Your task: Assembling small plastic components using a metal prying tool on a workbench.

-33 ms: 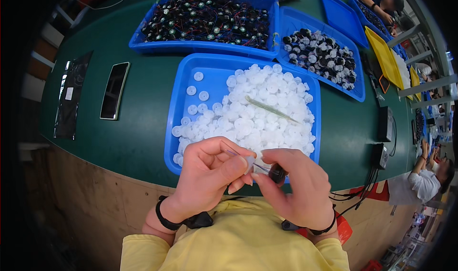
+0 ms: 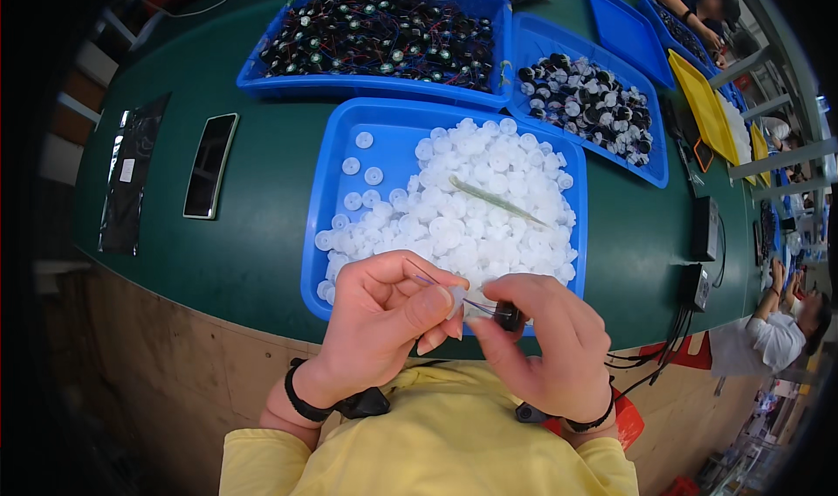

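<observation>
My left hand (image 2: 384, 317) pinches a small white translucent plastic cap (image 2: 456, 299) between thumb and fingers. Thin wires (image 2: 477, 304) run from the cap to a small black cylindrical part (image 2: 507, 315), which the fingers of my right hand (image 2: 554, 339) grip. A stretch of wire also shows by the left fingers. Both hands are over the near edge of a blue tray (image 2: 397, 131) heaped with white plastic caps (image 2: 497, 169). A pale green strip (image 2: 497, 199) lies on the heap. Several caps lie loose at the tray's left side.
Behind stands a blue bin (image 2: 375, 83) of black wired parts. Right of it, another blue tray (image 2: 655, 160) holds black parts with white caps. A phone (image 2: 209, 166) and a black plastic bag (image 2: 131, 186) lie left. Black boxes (image 2: 705, 227) with cables stand right. Other people work farther right.
My right hand has shifted slightly to the right with the black part, and a little more wire shows between the hands. The left hand stays in place.
</observation>
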`<state>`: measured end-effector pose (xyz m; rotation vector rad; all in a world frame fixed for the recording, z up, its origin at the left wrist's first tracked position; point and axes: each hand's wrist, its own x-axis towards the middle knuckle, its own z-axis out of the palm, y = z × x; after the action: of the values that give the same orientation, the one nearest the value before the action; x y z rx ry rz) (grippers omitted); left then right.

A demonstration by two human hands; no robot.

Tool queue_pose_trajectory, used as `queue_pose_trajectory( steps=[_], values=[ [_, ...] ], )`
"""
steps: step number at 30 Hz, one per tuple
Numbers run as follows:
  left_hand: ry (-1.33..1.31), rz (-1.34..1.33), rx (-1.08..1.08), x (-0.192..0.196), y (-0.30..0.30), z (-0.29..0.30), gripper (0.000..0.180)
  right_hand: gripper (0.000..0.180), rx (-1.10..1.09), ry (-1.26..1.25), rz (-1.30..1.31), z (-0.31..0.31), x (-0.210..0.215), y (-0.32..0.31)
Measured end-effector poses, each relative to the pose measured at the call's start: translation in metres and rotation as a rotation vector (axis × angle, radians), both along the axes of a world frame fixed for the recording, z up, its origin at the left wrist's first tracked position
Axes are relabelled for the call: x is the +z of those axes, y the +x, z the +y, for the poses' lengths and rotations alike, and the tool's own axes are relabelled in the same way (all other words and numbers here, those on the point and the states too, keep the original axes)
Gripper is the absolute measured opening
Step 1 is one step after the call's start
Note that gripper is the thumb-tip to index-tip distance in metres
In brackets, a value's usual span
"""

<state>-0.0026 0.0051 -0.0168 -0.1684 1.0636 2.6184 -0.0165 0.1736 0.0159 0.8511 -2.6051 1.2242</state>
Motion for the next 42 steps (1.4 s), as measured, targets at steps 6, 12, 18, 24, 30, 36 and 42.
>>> queue_pose_trajectory(
  steps=[6, 12, 18, 24, 30, 36, 42],
  values=[
    [-0.059, 0.043, -0.023, -0.004, 0.004, 0.003, 0.019, 0.024, 0.121, -0.004, 0.25, 0.003, -0.007, -0.006],
    [-0.151, 0.155, -0.009, 0.003, 0.001, 0.004, 0.021, 0.025, 0.062, -0.016, 0.182, 0.002, -0.006, -0.005],
    [-0.799, 0.703, 0.226, -0.007, 0.0, 0.003, 0.033, 0.031, 0.106, -0.179, -0.064, 0.011, 0.004, -0.013],
    [-1.126, 1.078, 0.409, -0.004, -0.003, 0.017, 0.04, 0.022, 0.016, -0.298, -0.001, 0.005, -0.02, -0.007],
    [-1.298, 1.175, 0.464, -0.005, -0.002, 0.018, 0.04, 0.01, -0.058, -0.044, 0.484, 0.008, -0.02, -0.008],
    [-1.001, 0.889, 0.279, -0.005, -0.003, 0.012, 0.048, 0.013, -0.093, -0.255, 0.349, 0.008, -0.026, -0.006],
    [0.079, 0.091, -0.376, -0.001, -0.006, -0.005, 0.033, 0.017, -0.052, -0.253, 0.324, 0.012, -0.025, -0.007]
  ],
)
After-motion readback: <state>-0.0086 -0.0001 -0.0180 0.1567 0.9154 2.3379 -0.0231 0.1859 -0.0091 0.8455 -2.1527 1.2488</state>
